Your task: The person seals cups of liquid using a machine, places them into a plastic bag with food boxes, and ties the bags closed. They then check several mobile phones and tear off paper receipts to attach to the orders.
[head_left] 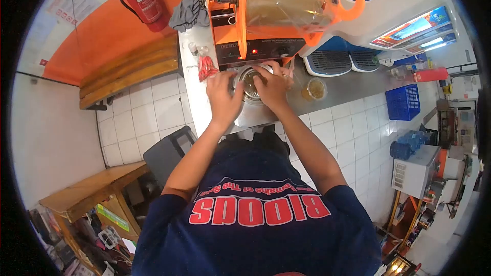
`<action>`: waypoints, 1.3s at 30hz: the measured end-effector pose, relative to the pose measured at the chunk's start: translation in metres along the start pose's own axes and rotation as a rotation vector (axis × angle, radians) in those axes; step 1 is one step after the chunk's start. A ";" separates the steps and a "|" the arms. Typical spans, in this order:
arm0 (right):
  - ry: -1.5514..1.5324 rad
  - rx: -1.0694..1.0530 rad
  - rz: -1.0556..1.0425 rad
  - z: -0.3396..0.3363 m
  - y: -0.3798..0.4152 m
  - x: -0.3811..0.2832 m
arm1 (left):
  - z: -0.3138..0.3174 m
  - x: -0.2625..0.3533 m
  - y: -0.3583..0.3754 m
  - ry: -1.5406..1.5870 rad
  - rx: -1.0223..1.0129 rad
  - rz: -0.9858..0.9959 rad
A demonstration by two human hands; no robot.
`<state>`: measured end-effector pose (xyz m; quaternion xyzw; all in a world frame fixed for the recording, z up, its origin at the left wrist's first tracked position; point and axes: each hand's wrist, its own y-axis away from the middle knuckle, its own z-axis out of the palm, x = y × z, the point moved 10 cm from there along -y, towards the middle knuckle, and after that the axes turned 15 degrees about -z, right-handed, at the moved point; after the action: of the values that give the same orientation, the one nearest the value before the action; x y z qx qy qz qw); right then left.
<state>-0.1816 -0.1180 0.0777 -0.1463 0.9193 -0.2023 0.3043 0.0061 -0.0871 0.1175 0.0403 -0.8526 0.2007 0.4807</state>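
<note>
A round clear plastic cup [249, 86] with a brownish content sits in a metal ring at the front of an orange cup sealing machine [263, 33]. My left hand [224, 99] is at the ring's left side, fingers stretched forward and apart, thumb near the rim. On the other side, my right hand [273, 89] has its thumb over the cup's rim and its fingers around the right edge. Part of the rim is hidden under that hand. A second filled cup [314, 89] stands on the metal counter to the right.
A small bag of red items [206, 67] lies left of the machine, and a grey cloth [190, 13] is behind it. Drip trays [330, 57] of a drink dispenser are on the right. A dark stool [166, 153] and a blue crate [402, 102] stand on the floor.
</note>
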 end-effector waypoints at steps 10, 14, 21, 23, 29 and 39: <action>0.181 -0.081 -0.036 0.002 0.014 -0.034 | 0.028 -0.018 -0.017 -0.067 0.025 -0.198; 0.124 -0.093 -0.036 0.003 0.016 -0.036 | 0.022 -0.021 -0.013 0.069 0.073 -0.231; 0.137 -0.121 -0.030 0.005 0.019 -0.036 | 0.029 -0.055 -0.003 0.330 0.109 -0.489; 0.129 -0.121 -0.026 0.006 0.019 -0.034 | 0.044 -0.074 0.001 0.559 0.034 -0.625; 0.118 -0.133 -0.007 0.009 0.022 -0.030 | 0.045 -0.086 -0.003 0.921 -0.127 -0.819; 0.086 -0.186 -0.056 0.000 0.022 -0.032 | 0.068 -0.134 0.080 0.969 -0.615 -1.144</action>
<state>-0.1599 -0.0865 0.0832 -0.1908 0.9418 -0.1306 0.2440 0.0022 -0.0564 -0.0500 0.2448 -0.4139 -0.3246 0.8145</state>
